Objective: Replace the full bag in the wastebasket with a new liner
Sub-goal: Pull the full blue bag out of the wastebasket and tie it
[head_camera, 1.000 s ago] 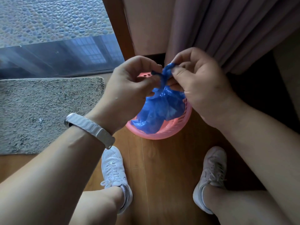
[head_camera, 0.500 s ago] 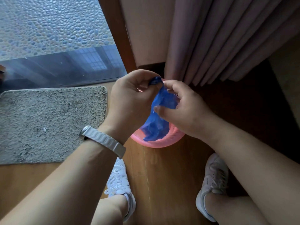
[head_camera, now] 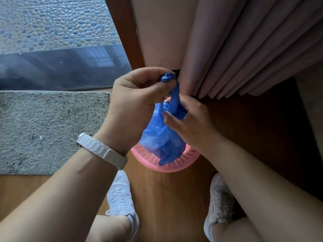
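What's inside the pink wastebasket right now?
The blue bag, its twisted neck held above by the left hand and right hand. The pink wastebasket floor and the bag's contents are covered.

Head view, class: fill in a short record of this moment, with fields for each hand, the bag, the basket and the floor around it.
left hand: grip closed on the twisted top of the blue bag
right hand: grip pinching the bag's neck lower down
bag: gathered and twisted at the top, its bottom still inside the basket
basket: pink wastebasket, slotted wall, on wooden floor
nearby: grey rug to the left, pink curtain behind
wrist: white watch band on the left
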